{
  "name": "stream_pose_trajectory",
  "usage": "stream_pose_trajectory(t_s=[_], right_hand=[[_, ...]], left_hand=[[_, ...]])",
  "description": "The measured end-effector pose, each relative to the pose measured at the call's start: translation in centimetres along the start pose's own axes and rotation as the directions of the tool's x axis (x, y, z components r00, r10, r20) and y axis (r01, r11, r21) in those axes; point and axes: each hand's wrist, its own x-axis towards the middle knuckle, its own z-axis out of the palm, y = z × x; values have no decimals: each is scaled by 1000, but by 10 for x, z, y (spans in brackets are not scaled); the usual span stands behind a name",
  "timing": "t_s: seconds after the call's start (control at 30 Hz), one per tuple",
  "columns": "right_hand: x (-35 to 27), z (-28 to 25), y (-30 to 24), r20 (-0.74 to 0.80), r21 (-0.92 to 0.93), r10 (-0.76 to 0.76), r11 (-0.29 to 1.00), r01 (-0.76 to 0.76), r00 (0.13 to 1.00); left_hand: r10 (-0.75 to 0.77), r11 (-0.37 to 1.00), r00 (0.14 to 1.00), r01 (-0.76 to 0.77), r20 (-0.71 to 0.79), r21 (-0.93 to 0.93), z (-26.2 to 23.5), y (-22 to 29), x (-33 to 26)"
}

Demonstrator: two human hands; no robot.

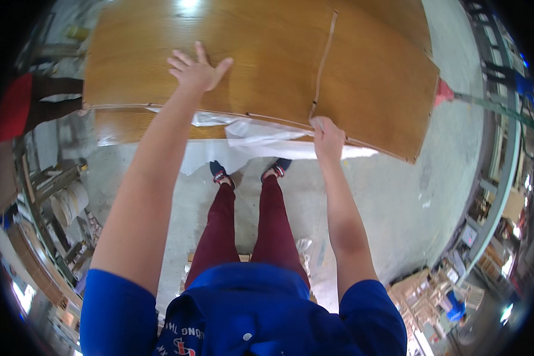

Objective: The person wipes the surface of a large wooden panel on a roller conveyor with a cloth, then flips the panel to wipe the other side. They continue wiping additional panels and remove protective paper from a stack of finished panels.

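A large brown wooden panel (267,59) lies in front of me, with pale narrow strips along its near edge. Another pale strip (323,62) crosses its top toward the far side. My left hand (197,72) is open on the panel, palm down with fingers spread. At the near edge, my right hand (329,137) is closed, its fingers bent around crumpled clear plastic film (261,133) that runs up to it. The fingertips are partly hidden. Below the edge, a second wooden surface (121,126) and a white sheet (210,154) show.
A person in red and dark clothing (18,107) stands at the panel's left end. Off its right corner is a red piece (444,93) on a green bar. Racks with rolls (70,202) stand at left. Wooden parts (424,296) lie at lower right.
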Motion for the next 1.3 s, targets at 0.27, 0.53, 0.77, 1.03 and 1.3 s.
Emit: stream_pose_trajectory(t_s=[0.27, 0.53, 0.77, 1.03, 1.3], right_hand=[[-8, -57, -34, 174, 866, 332, 396, -305, 927], [-56, -48, -133, 794, 601, -65, -67, -796, 605], [-133, 16, -292, 772, 590, -499, 335, -734, 393], [-201, 65, -475, 687, 640, -713, 503, -581, 139], [-230, 119, -570, 704, 543, -704, 617, -569, -92]], left_hand=[[229, 847, 741, -471, -631, -247, -14, -79, -101], [53, 502, 992, 69, 110, -862, 73, -192, -343], [280, 224, 960, -34, 31, -974, 60, -268, -383], [55, -155, 988, -134, -144, -979, -14, -383, -396], [-267, -263, 949, -237, -165, -935, 1, -464, -384]])
